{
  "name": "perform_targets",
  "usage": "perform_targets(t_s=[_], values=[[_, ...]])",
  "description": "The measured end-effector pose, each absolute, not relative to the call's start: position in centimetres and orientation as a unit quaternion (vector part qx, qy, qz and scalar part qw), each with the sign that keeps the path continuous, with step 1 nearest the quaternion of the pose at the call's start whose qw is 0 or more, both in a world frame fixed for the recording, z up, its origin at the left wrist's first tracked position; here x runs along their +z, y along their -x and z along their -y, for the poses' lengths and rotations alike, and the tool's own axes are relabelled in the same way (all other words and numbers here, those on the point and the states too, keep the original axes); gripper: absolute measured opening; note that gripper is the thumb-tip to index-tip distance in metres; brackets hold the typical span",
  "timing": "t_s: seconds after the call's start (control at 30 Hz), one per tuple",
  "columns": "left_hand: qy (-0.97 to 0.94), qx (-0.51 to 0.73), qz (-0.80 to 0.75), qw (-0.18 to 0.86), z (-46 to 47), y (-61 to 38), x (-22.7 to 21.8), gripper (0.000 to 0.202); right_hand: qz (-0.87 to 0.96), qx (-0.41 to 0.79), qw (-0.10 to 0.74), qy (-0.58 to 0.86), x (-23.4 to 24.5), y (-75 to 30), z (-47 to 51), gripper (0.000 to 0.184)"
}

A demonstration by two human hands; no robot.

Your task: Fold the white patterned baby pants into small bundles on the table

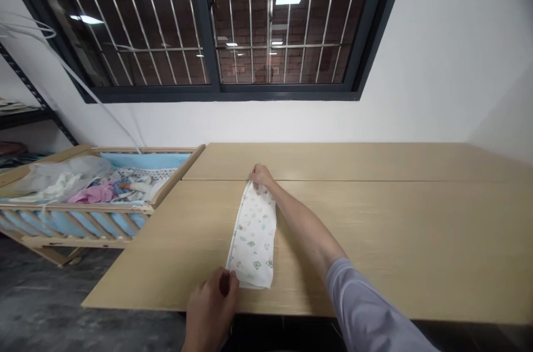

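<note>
A pale purple sleeve (366, 307) is worn on the right arm (306, 227). The sleeve is seen to end above the bare forearm. The right hand (261, 176) and left hand (210, 307) are left bare.

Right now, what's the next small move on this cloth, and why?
I'd probably lift the near end and fold it toward the far end. The left hand is at the near edge of the printed white cloth, which lies flat in a long strip, while the right hand holds the far end.
</note>
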State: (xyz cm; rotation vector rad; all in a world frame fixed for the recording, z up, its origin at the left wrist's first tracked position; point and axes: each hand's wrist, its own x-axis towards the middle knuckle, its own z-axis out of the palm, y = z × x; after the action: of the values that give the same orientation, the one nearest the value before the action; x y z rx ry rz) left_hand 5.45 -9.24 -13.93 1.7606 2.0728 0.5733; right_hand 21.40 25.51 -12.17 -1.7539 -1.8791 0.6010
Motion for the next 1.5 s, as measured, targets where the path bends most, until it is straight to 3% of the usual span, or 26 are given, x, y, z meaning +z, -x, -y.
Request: perform_targets(t_s=[0.33, 0.5, 0.63, 0.77, 0.9, 1.03, 1.3, 1.5], values=[[-0.631, 0.072, -0.765, 0.103, 9.5, -5.9, -13.9, 0.026, 0.715, 0.189, 0.208, 0.64, -12.2, -19.2, -24.1, 0.019], [-0.657, 0.187, -0.728, -0.06, 10.5, -5.2, -14.7, 0.024, 0.778, 0.166, 0.231, 0.56, -10.5, -20.0, -21.0, 0.041], [-0.758, 0.291, -0.556, -0.178, 11.6, -6.1, -16.0, 0.032, 0.882, 0.153, 0.212, 0.391, -9.5, -21.3, -14.7, 0.059], [-0.777, 0.241, -0.529, -0.243, 12.9, -8.1, -18.2, 0.055, 0.962, 0.174, 0.124, 0.168, -10.6, -22.3, -6.4, 0.068], [-0.779, 0.21, -0.532, -0.256, 13.5, -8.9, -20.3, 0.052, 0.973, 0.205, 0.079, 0.073, -13.4, -22.9, -2.4, 0.065], [-0.794, 0.183, -0.521, -0.252, 13.5, -8.4, -20.3, 0.055, 0.971, 0.204, 0.057, 0.106, -14.8, -23.6, -5.3, 0.063], [-0.802, 0.154, -0.508, -0.273, 13.4, -7.9, -20.0, 0.064, 0.939, 0.15, 0.043, 0.307, -15.9, -25.7, -18.9, 0.073], [-0.805, 0.155, -0.524, -0.232, 13.5, -7.9, -20.4, 0.065, 0.928, 0.128, 0.044, 0.347, -16.3, -26.6, -23.8, 0.067]])
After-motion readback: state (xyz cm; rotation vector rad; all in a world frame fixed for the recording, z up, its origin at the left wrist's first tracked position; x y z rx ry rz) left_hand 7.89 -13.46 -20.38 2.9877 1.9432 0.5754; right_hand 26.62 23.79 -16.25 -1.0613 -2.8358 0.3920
